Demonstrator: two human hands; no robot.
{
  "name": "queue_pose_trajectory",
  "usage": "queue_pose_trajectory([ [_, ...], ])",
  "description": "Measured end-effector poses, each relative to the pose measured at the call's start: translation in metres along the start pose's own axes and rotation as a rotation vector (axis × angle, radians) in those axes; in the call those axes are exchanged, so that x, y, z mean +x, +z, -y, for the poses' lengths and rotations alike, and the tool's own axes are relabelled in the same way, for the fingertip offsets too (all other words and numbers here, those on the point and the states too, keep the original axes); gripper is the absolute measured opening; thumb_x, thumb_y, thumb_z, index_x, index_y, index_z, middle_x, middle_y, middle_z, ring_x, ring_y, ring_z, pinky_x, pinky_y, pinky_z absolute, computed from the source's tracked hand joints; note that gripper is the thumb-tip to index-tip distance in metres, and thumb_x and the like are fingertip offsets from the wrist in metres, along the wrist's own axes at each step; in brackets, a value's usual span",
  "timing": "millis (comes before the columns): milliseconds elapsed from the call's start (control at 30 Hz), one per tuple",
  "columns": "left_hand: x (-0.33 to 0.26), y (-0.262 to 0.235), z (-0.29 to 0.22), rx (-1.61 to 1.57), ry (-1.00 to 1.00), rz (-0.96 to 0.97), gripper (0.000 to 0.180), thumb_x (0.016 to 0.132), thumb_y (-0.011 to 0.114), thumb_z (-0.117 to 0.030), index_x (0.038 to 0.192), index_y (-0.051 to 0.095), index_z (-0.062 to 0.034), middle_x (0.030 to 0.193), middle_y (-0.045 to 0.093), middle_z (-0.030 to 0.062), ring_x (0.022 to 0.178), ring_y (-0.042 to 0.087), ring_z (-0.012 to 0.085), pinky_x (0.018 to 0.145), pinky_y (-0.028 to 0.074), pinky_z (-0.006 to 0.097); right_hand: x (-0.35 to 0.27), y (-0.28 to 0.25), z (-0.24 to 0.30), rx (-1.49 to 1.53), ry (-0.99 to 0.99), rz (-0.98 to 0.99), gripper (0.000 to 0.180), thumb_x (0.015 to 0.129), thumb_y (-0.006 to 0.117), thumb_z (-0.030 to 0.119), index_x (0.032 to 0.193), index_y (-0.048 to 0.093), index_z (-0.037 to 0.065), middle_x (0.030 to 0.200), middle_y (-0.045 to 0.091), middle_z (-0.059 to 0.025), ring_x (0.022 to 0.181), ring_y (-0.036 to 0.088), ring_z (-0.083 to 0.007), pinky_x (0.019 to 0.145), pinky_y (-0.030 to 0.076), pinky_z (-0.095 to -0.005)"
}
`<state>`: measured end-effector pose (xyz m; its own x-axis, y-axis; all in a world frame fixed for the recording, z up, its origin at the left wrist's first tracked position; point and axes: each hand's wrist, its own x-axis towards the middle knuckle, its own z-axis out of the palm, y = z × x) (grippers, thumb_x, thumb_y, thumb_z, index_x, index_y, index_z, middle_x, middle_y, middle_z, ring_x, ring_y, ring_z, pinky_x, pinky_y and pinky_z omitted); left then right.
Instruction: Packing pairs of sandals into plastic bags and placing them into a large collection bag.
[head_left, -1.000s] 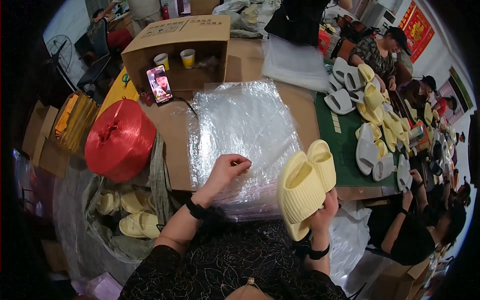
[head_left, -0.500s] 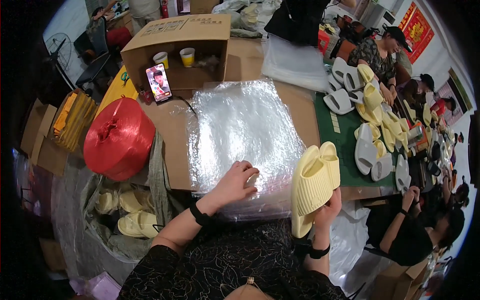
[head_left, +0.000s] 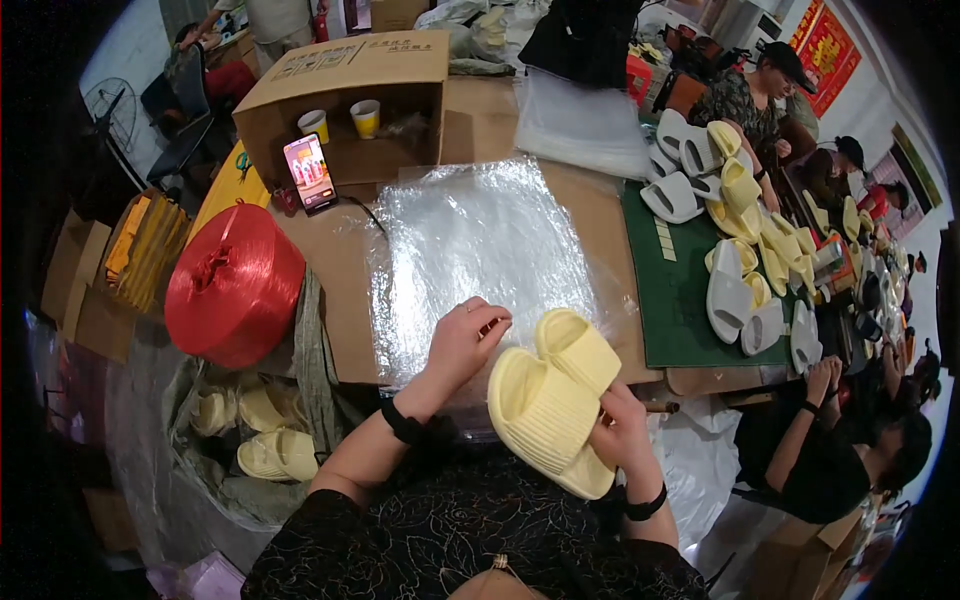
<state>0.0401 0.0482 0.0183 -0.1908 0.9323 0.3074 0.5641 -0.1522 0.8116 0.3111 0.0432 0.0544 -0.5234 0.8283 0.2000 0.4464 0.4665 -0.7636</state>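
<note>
My right hand [head_left: 625, 438] grips a pair of pale yellow slippers [head_left: 552, 395], held together side by side over the near edge of the table. My left hand [head_left: 465, 343] rests on the near end of a stack of clear plastic bags [head_left: 480, 250], fingers bent and pinching at the top sheet right beside the slippers. The bags lie flat on brown cardboard [head_left: 330, 260] that covers the table.
A red spool of twine [head_left: 233, 285] sits at the left. A sack of yellow slippers [head_left: 255, 445] stands below it. An open cardboard box [head_left: 345, 100] with two cups and a phone [head_left: 309, 172] is behind. White and yellow slippers [head_left: 735, 240] lie on a green mat, with other people at the right.
My left hand slid back along the plastic toward me and now pinches the top sheet. The slippers in my right hand moved left and tilted over the bags' near edge.
</note>
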Motion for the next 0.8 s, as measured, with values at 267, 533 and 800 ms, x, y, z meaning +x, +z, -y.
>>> queue_pose_trajectory([
  [267, -0.006, -0.01, -0.021, 0.138, 0.307, 0.051, 0.016, 0.082, 0.07, -0.011, 0.097, 0.074, -0.0088, 0.088, 0.065, 0.0075, 0.083, 0.062, 0.0258, 0.072, 0.051, 0.034, 0.018, 0.013, -0.001, -0.274, 0.007, -0.014, 0.019, 0.084, 0.068, 0.012, 0.085, 0.054, -0.002, 0.093, 0.055, -0.0189, 0.079, 0.059, -0.0407, 0.067, 0.048, -0.0475],
  [533, -0.014, -0.013, -0.034, 0.121, 0.52, 0.136, 0.017, 0.083, 0.07, -0.012, 0.1, 0.073, -0.0115, 0.088, 0.063, 0.0061, 0.08, 0.061, 0.0253, 0.07, 0.052, 0.034, 0.088, 0.08, -0.021, -0.308, -0.046, -0.144, 0.016, 0.089, 0.061, 0.011, 0.095, 0.053, -0.001, 0.093, 0.054, -0.0201, 0.08, 0.059, -0.0401, 0.066, 0.049, -0.0455],
  [800, -0.015, -0.045, -0.038, 0.186, 0.624, 0.168, 0.016, 0.082, 0.07, -0.014, 0.098, 0.072, -0.0111, 0.087, 0.062, 0.005, 0.08, 0.062, 0.0243, 0.07, 0.052, 0.034, 0.198, 0.134, -0.03, -0.313, -0.137, -0.329, 0.021, 0.095, 0.054, 0.017, 0.098, 0.054, -0.004, 0.098, 0.054, -0.0234, 0.089, 0.059, -0.0407, 0.077, 0.049, -0.0447],
])
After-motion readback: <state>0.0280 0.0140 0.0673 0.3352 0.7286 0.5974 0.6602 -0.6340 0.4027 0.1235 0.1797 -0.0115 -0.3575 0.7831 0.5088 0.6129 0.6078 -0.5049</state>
